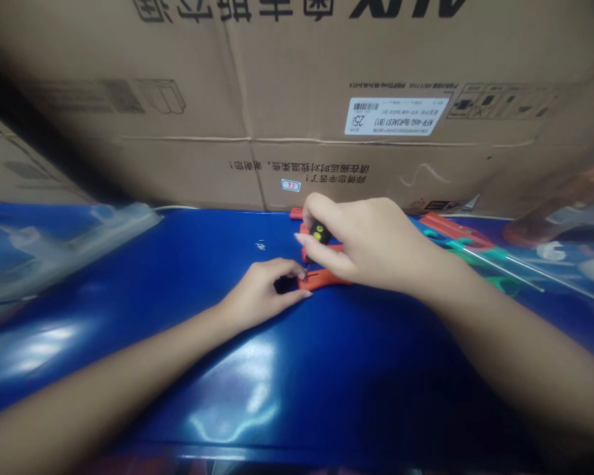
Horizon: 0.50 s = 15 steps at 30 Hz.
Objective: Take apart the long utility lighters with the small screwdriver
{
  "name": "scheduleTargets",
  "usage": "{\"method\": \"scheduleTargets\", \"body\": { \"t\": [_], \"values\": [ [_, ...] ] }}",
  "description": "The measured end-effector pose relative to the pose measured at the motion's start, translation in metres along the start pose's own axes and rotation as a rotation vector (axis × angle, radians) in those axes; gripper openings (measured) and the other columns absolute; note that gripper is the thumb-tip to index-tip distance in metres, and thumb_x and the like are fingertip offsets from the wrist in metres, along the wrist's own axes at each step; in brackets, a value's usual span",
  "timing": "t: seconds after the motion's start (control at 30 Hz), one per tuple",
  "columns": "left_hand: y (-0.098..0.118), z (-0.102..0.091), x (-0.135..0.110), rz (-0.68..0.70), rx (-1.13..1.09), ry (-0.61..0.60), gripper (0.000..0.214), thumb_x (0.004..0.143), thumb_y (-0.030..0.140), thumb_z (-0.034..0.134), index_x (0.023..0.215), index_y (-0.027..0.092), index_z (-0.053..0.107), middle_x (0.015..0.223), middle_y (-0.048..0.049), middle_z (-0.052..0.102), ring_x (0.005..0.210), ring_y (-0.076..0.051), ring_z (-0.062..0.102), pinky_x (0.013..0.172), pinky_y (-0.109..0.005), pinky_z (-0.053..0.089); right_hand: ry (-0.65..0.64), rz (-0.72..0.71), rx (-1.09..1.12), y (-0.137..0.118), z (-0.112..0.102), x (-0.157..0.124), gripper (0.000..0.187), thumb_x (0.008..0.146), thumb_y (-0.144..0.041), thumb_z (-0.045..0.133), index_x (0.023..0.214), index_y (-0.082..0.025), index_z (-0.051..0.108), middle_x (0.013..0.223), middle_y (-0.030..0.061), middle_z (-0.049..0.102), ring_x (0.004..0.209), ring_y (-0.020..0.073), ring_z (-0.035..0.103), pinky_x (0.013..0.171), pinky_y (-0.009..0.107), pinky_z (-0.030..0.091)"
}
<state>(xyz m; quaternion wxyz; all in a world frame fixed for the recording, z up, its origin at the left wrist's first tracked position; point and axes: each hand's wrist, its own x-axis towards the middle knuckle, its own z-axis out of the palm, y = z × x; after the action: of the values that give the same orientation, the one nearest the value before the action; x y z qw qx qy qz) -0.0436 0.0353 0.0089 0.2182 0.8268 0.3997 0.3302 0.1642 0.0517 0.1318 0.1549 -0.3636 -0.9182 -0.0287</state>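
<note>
One orange piece, end between fingers of the left hand

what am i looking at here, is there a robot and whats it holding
There is no robot: these are a person's own bare left hand and right hand. The single picture comes from a camera worn on that person's head, looking forward and down. The left hand grips the end of an orange piece; the right holds a small black-and-yellow object, perhaps a tool handle. On the blue table, red and green parts lie to the right, clear plastic to the left. A cardboard box stands behind.
</note>
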Motion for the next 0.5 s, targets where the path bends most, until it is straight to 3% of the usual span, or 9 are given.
{"method": "scheduleTargets", "body": {
  "t": [0.1, 0.23, 0.37, 0.5],
  "values": [
    [-0.0001, -0.0002, 0.0, -0.005, -0.001, -0.006, 0.019, 0.086, 0.031, 0.075, 0.1, 0.019, 0.07, 0.096, -0.0034, 0.076, 0.088, -0.02, 0.071, 0.082, -0.031, 0.054, -0.017, -0.02, 0.056, 0.0001, -0.0017, -0.0003, 0.03, 0.094, -0.03, 0.049, 0.12, -0.017, 0.054, 0.105, 0.0073, 0.074, 0.081, 0.0194, 0.068, 0.06, 0.027, 0.035],
    [0.0006, -0.0006, 0.0002, -0.007, -0.017, -0.011, 0.017, 0.086, 0.029, 0.076, 0.098, 0.019, 0.069, 0.096, -0.0029, 0.075, 0.088, -0.019, 0.071, 0.081, -0.031, 0.054, -0.002, 0.003, 0.061, 0.001, 0.0002, -0.0005, 0.024, 0.094, -0.035, 0.052, 0.11, -0.019, 0.058, 0.092, 0.0038, 0.074, 0.076, 0.0193, 0.067, 0.062, 0.028, 0.036],
    [0.0015, -0.0008, 0.0005, 0.003, -0.014, -0.005, 0.018, 0.085, 0.028, 0.076, 0.1, 0.019, 0.07, 0.097, -0.0031, 0.075, 0.088, -0.019, 0.071, 0.081, -0.031, 0.053, 0.003, -0.043, 0.171, 0.0029, 0.0024, -0.0006, 0.03, 0.092, -0.03, 0.054, 0.12, -0.02, 0.054, 0.105, 0.0047, 0.073, 0.079, 0.0172, 0.066, 0.062, 0.027, 0.037],
    [0.0018, -0.001, 0.0006, -0.004, -0.024, -0.001, 0.017, 0.085, 0.028, 0.076, 0.097, 0.018, 0.069, 0.096, -0.0033, 0.075, 0.087, -0.019, 0.071, 0.08, -0.03, 0.053, 0.004, -0.013, 0.199, 0.0042, 0.0014, -0.0005, 0.02, 0.092, -0.032, 0.054, 0.108, -0.02, 0.057, 0.094, 0.0022, 0.073, 0.078, 0.0172, 0.066, 0.063, 0.027, 0.038]
  ]
}}
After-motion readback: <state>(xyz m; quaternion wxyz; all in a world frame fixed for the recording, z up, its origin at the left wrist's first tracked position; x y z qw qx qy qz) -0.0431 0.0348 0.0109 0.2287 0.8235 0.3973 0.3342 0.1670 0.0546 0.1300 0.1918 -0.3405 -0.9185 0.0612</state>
